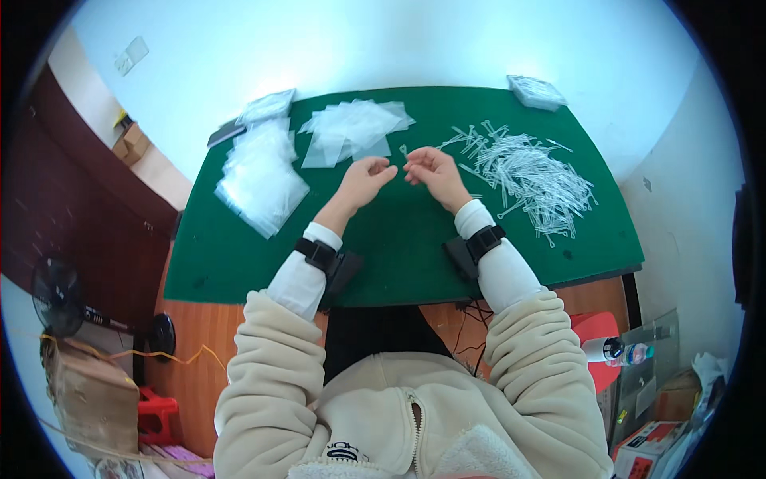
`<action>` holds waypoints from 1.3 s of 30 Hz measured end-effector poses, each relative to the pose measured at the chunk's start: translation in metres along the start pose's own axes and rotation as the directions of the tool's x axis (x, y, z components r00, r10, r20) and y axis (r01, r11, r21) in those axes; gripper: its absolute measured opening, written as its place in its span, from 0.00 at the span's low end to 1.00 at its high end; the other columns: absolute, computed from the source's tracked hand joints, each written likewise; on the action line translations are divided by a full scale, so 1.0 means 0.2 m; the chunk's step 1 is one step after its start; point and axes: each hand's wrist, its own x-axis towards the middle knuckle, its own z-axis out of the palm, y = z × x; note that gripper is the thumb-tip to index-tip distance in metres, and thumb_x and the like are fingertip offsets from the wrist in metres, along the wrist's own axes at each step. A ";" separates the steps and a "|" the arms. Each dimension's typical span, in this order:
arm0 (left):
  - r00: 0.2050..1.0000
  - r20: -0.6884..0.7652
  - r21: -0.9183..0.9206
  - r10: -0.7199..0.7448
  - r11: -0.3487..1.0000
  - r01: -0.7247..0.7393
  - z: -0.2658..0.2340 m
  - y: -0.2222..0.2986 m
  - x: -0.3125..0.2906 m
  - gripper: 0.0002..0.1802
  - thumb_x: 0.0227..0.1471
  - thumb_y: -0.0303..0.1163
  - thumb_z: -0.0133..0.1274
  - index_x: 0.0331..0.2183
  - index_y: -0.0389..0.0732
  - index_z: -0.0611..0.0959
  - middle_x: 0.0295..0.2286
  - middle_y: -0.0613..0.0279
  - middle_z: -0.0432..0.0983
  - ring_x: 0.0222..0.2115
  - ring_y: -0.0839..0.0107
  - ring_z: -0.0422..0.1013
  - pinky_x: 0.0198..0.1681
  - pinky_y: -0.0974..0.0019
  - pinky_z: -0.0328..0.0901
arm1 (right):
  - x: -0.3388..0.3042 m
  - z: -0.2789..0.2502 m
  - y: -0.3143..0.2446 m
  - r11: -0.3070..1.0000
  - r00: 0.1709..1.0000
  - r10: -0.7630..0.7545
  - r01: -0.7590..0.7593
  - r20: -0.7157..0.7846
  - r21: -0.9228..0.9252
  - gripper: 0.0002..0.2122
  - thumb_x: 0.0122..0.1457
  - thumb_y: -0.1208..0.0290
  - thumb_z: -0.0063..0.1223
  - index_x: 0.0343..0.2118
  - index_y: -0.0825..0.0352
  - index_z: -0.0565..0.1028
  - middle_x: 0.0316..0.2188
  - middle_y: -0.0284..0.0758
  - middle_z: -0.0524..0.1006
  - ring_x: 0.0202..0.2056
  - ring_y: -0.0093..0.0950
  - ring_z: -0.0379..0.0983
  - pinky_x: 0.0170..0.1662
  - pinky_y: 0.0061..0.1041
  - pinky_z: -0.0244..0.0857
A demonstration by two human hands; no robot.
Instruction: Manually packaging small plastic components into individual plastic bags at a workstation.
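My right hand (pixel 433 173) is closed at the fingertips around a small clear stick with a looped end (pixel 404 149), whose loop points away from me. Just left of it, my left hand (pixel 369 182) has its fingers curled toward the thumb; whatever they may hold is too small to make out. A narrow gap separates the two hands above the green table (pixel 391 239). On the right lies a big heap of similar clear looped sticks (pixel 535 180). Beyond my left hand, clear plastic bags (pixel 351 128) are fanned out, and another overlapping row of clear bags (pixel 262 184) lies farther left.
A stack of clear packs (pixel 269 105) rests at the far left beside a dark flat object (pixel 226 133). Another clear pack (pixel 537 93) sits at the far right, against the wall. Bottles (pixel 630 354) stand by a red seat (pixel 594 327) below the table's right side.
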 end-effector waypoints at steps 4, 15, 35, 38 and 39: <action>0.998 0.037 -0.128 0.057 0.990 -0.052 0.10 -0.11 0.04 0.20 0.50 0.36 0.50 0.42 0.34 0.74 0.33 0.60 0.73 0.30 0.76 0.69 0.30 0.74 0.63 | -0.01 0.01 -0.01 0.979 0.984 0.133 -0.149 0.121 0.136 0.05 0.53 0.78 0.48 0.34 0.69 0.69 0.27 0.33 0.74 0.27 0.21 0.72 0.30 0.18 0.67; 0.987 -0.159 -0.624 -0.024 0.777 -0.082 0.17 -0.16 0.01 0.10 0.56 0.32 0.40 0.33 0.37 0.74 0.23 0.67 0.69 0.23 0.78 0.67 0.26 0.74 0.63 | 0.00 0.01 0.04 0.977 0.985 0.155 -0.141 0.082 -0.160 0.04 0.48 0.75 0.53 0.26 0.68 0.71 0.21 0.34 0.74 0.24 0.23 0.72 0.27 0.20 0.67; 0.907 -0.413 -0.312 0.088 0.922 -0.231 0.10 -0.22 0.03 0.12 0.56 0.32 0.40 0.34 0.38 0.76 0.20 0.73 0.63 0.17 0.86 0.54 0.18 0.81 0.51 | -0.08 -0.33 -0.06 -0.182 0.889 -0.154 -0.454 -0.431 -0.872 0.06 0.48 0.71 0.44 0.25 0.62 0.75 0.26 0.38 0.76 0.26 0.39 0.73 0.31 0.36 0.65; 0.880 -0.457 -0.266 0.127 0.925 -0.271 0.06 -0.20 0.04 0.12 0.56 0.32 0.40 0.34 0.37 0.77 0.21 0.71 0.67 0.17 0.85 0.58 0.19 0.80 0.53 | -0.04 -0.29 -0.07 0.170 0.900 -0.233 -0.335 -0.368 -0.927 0.06 0.49 0.70 0.46 0.25 0.63 0.74 0.26 0.38 0.76 0.27 0.38 0.72 0.31 0.35 0.65; 0.894 -0.442 -0.308 0.075 0.923 -0.230 0.05 -0.19 0.03 0.12 0.56 0.33 0.40 0.34 0.37 0.77 0.22 0.70 0.69 0.18 0.84 0.60 0.20 0.80 0.55 | -0.04 -0.28 -0.07 0.338 0.895 -0.269 -0.259 -0.356 -0.905 0.06 0.50 0.70 0.46 0.25 0.64 0.74 0.26 0.39 0.75 0.28 0.38 0.72 0.31 0.34 0.64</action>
